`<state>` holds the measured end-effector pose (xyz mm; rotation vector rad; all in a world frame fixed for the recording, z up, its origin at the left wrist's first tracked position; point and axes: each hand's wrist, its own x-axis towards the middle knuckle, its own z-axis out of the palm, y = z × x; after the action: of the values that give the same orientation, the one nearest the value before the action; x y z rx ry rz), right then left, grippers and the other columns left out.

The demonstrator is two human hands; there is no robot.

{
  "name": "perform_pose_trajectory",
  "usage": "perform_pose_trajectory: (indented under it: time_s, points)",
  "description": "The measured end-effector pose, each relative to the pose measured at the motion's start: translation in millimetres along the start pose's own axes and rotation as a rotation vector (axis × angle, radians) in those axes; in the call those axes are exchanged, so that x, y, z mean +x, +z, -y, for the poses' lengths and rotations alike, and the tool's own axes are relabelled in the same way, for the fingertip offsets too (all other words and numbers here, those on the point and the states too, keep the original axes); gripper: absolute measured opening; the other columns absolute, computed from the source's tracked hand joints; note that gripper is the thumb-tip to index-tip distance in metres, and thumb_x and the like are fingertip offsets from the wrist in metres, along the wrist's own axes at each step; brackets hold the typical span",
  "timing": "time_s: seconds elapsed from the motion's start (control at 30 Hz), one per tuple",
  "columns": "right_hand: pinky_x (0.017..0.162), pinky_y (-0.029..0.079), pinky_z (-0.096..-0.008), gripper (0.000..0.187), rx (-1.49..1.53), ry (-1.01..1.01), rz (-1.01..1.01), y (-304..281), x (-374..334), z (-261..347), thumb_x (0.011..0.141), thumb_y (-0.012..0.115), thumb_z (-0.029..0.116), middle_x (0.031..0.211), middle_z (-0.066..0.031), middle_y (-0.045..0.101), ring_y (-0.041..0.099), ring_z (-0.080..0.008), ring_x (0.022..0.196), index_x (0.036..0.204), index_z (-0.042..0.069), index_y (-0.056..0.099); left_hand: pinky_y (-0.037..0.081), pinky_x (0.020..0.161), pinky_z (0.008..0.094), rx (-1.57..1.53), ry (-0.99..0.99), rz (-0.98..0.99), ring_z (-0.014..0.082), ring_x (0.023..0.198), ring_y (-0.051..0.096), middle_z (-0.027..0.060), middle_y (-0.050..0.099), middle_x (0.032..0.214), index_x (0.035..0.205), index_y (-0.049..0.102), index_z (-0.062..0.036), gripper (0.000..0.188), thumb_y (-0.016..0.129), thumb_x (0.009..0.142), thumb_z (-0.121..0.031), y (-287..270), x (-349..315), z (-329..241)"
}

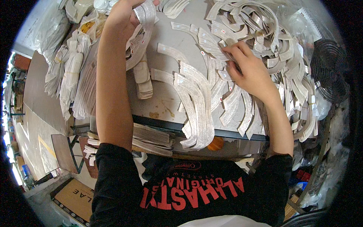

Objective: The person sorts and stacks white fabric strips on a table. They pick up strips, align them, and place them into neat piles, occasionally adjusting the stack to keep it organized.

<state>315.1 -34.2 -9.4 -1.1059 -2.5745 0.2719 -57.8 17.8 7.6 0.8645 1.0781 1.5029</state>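
At the top of the view, my left hand (123, 13) is closed around a curved pale fabric strip (145, 17), which hangs down from it in a loop. Part of that hand is cut off by the upper edge. My right hand (247, 68) has its fingers curled over a fan of similar strips (211, 45) with small labels, and its fingertips pinch one of them. Between my arms lies a bunch of long curved strips (196, 102), its lower ends hanging over the table's near edge. A folded stack of strips (143, 81) rests beside my left forearm.
A tangled heap of strips (280, 41) covers the table's right side, with a black fan (331, 72) beyond it. Bundled strips (72, 72) and plastic bags (53, 32) fill the left. More strips (151, 138) lie below the table edge. A cardboard box (72, 198) sits lower left.
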Motion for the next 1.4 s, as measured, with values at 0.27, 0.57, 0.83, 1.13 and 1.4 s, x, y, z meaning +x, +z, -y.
perform_pose_trajectory:
  time_s: [0.27,0.57,0.83,1.13,1.4]
  points:
    - [0.081,0.06,-0.0524,0.039,-0.023,-0.041,-0.026,2,1,-2,0.096,0.064,0.013,0.123,-0.0174,0.061,0.071,-0.0425,0.094,0.134,0.006,0.062,0.065,0.083,0.0457,-0.019,0.001,0.017,0.0324,0.098,0.076,0.0217,0.073,0.112,0.141,0.056,0.0095,0.04,0.05,0.105,-0.006,-5,3,2]
    - [0.081,0.06,-0.0523,0.039,-0.018,-0.043,-0.036,3,0,-3,0.095,0.065,0.013,0.123,-0.0173,0.062,0.072,-0.0421,0.094,0.134,0.006,0.062,0.064,0.081,0.0423,-0.005,0.003,0.002,0.0308,0.094,0.076,0.0207,0.074,0.108,0.14,0.057,0.0092,0.039,0.051,0.105,-0.004,-3,4,1]
    - [0.081,0.06,-0.052,0.039,-0.016,-0.051,-0.039,3,0,-3,0.096,0.065,0.012,0.123,-0.0172,0.062,0.072,-0.0418,0.093,0.134,0.006,0.062,0.064,0.08,0.0417,-0.019,0.0,0.034,0.0309,0.091,0.076,0.0202,0.074,0.105,0.137,0.059,0.0086,0.036,0.052,0.104,-0.004,-5,5,3]
    - [0.081,0.059,-0.0528,0.039,-0.012,-0.039,-0.032,3,1,-2,0.095,0.065,0.011,0.123,-0.0175,0.062,0.072,-0.0424,0.093,0.134,0.006,0.062,0.065,0.077,0.0423,0.008,0.043,0.073,0.035,0.101,0.077,0.0225,0.071,0.121,0.145,0.049,0.0095,0.048,0.049,0.097,0.006,-5,2,1]
    - [0.079,0.059,-0.0516,0.04,0.012,-0.029,-0.027,2,1,0,0.094,0.066,0.009,0.122,-0.0176,0.062,0.071,-0.0422,0.091,0.133,0.005,0.063,0.061,0.067,0.0306,0.021,0.116,0.143,0.0346,0.11,0.076,0.0195,0.064,0.137,0.148,0.046,0.0081,0.055,0.051,0.093,0.012,-7,3,6]
